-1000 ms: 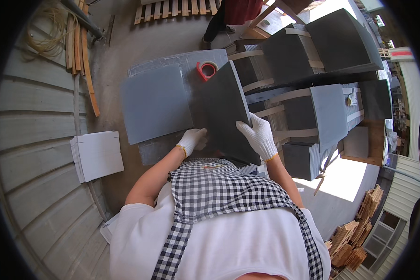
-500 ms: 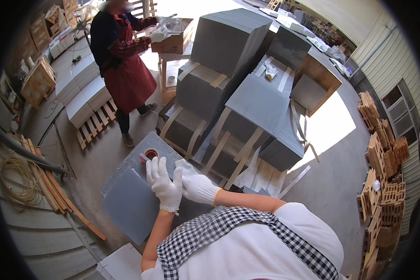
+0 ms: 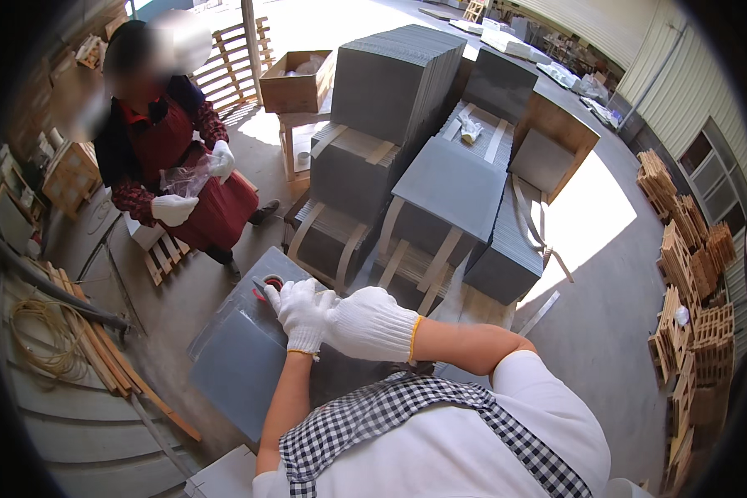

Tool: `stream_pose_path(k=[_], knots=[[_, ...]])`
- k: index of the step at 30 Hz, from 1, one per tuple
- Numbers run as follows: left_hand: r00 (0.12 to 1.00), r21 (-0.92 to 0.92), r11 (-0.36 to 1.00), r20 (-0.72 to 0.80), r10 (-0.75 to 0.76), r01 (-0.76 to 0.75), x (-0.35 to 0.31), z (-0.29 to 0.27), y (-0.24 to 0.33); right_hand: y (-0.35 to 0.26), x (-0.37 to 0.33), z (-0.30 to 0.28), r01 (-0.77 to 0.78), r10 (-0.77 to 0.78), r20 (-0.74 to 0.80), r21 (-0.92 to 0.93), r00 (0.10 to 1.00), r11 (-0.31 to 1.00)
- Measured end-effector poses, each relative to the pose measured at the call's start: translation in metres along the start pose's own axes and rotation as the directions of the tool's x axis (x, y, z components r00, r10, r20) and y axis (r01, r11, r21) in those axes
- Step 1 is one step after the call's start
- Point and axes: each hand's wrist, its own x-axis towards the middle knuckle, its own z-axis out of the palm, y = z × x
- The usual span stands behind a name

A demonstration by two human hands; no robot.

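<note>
My left hand, in a white knit glove with a yellow cuff, is bent inward above the grey slab in front of me. Pressed against it is my right hand, gloved alike and curled, its fingertips hidden. Both look closed; what they hold, if anything, is concealed. By the left fingertips a thin grey strip-like piece shows; I cannot tell whether it is held or lies there. Just beyond sits a red ring-shaped roll, partly covered by the glove.
Strapped stacks of grey slabs stand ahead. A co-worker in a red apron holds clear plastic film at the left. A wooden box rests on a stand behind. Wooden pallets line the right wall; coiled hose lies left.
My left fingers have bent in and my right hand has moved up against the left. The co-worker has turned from the box and come nearer, to the left, carrying clear film.
</note>
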Motion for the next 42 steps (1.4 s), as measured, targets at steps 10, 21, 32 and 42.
stream_pose_path(k=[10, 21, 32, 42], knots=[[0.949, 0.049, 0.999, 0.315, 0.000, -0.017, 0.019, -0.023, 0.032, -0.085, -0.047, -0.132, 0.485, -0.485, -0.341, -0.092, 0.805, 0.870], [0.970, 0.036, 0.995, 0.221, -0.102, 0.097, 0.003, -0.025, 0.014, -0.088, -0.053, -0.129, 0.632, -0.620, -0.313, -0.074, 0.720, 0.771], [0.992, 0.072, 0.994, 0.095, -0.085, 0.078, -0.006, -0.005, -0.004, -0.066, -0.050, -0.129, 0.612, -0.611, -0.248, -0.084, 0.752, 0.787], [0.773, -0.347, 0.726, -0.007, -0.635, 0.593, -0.036, 0.004, 0.004, 0.076, 0.024, 0.118, -0.173, 0.073, 0.351, 0.260, 0.933, 0.950]])
